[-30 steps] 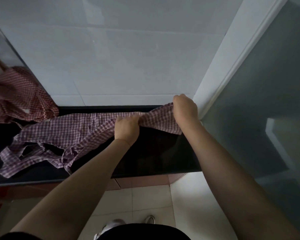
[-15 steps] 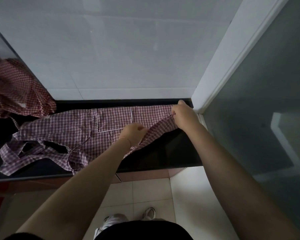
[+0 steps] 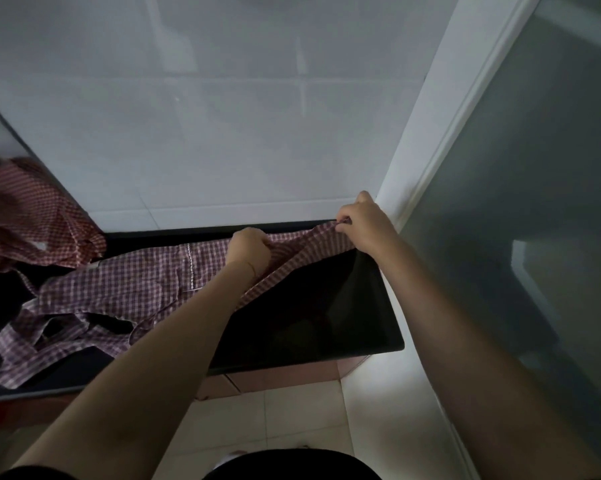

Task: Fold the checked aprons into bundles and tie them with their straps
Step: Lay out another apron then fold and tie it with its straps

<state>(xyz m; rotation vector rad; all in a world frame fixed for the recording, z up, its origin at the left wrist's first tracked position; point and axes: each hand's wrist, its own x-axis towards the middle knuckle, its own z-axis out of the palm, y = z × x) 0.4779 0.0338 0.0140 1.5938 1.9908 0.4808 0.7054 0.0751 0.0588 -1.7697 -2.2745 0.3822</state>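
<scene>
Purple-checked apron (image 3: 125,289) lies spread on the black table (image 3: 326,323), its straps (image 3: 49,337) tangled toward the left front edge. Left hand (image 3: 248,249): grip bunched tight on gathered fabric near the apron's middle. Right hand (image 3: 364,223): fingers pinching the apron's right corner, lifted slightly off the table at the back right, next to the white wall trim. Red-checked apron (image 3: 32,223) heaped at far left, blurred.

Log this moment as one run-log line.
left hand: grips purple checked apron | right hand: pinches its edge | black counter | straps: untied
</scene>
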